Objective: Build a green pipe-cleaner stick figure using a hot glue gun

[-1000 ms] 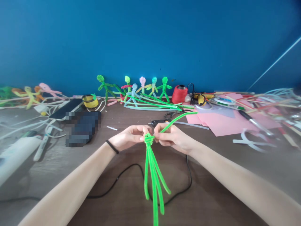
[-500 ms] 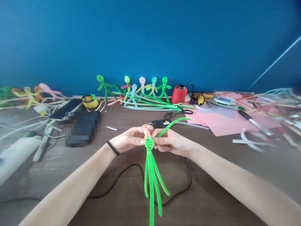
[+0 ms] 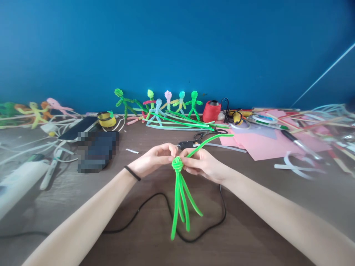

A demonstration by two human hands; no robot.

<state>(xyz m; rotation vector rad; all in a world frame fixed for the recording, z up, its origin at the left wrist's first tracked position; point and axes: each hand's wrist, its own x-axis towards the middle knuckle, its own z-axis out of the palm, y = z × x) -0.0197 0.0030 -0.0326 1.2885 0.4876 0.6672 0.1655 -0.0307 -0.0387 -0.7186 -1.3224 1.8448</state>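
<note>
Between my hands is a bright green pipe-cleaner figure (image 3: pixel 177 163), a wound ball at the top with several loose strands hanging below it. My left hand (image 3: pixel 159 159) pinches the ball's left side with thumb and forefinger. At its right side, my right hand (image 3: pixel 202 164) grips the ball and the base of a long green strand that sticks out up and to the right. The palm-side fingers of my right hand are partly hidden. A black glue gun (image 3: pixel 188 144) lies just beyond my hands.
Finished pipe-cleaner dolls (image 3: pixel 194 103) lean against the blue wall. Loose green pipe cleaners (image 3: pixel 185 120), scissors (image 3: pixel 219 132) and a red spool (image 3: pixel 212 111) lie before them. Pink paper (image 3: pixel 257 146) is at right, phones (image 3: pixel 79 129) at left. A black cable (image 3: pixel 159 194) crosses the table beneath the figure.
The figure has tilted and risen slightly, its hanging strands swinging and looking shorter. The free strand reaches further right. My left fingers have shifted a little on the ball.
</note>
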